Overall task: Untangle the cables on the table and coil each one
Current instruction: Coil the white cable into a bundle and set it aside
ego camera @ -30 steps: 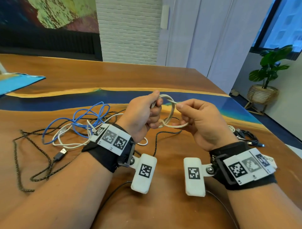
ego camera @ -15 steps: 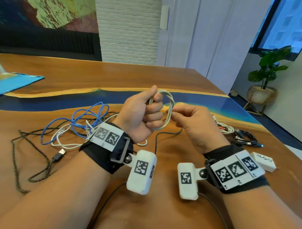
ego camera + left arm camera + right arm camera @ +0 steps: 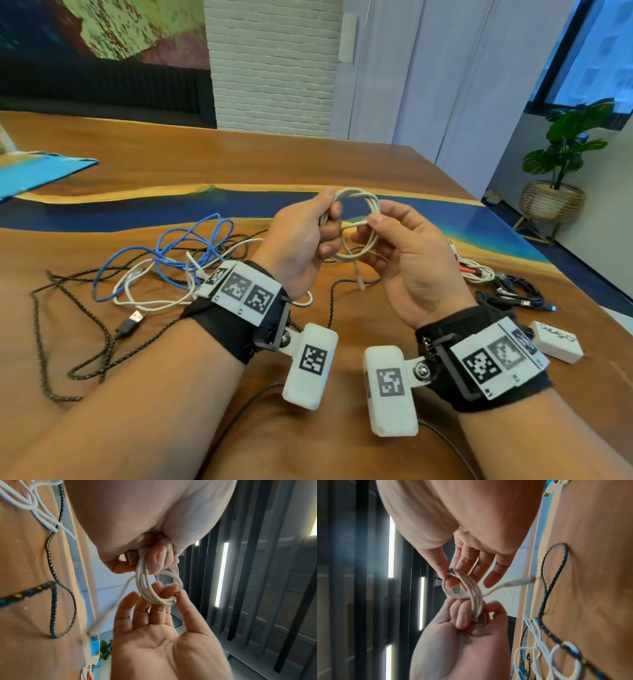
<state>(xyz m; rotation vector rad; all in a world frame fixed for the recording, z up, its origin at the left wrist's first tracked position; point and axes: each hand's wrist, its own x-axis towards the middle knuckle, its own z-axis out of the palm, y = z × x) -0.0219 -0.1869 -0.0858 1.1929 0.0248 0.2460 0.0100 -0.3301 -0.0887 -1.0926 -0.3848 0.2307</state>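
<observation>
Two hands hold one small white cable coil (image 3: 356,226) above the wooden table (image 3: 239,164). Our left hand (image 3: 301,246) is curled tight around one side of the loops, with a plug tucked against its fingers. Our right hand (image 3: 407,253) pinches the far side between thumb and forefinger, its other fingers spread loose. A short free tail (image 3: 359,281) dangles below the coil. If we ease either grip, we judge the springy loops could burst open. On the table to our left, the blue cable (image 3: 191,240), white cable (image 3: 154,301) and braided black cable (image 3: 68,342) lie tangled together; snagging them with the tail could undo our work.
</observation>
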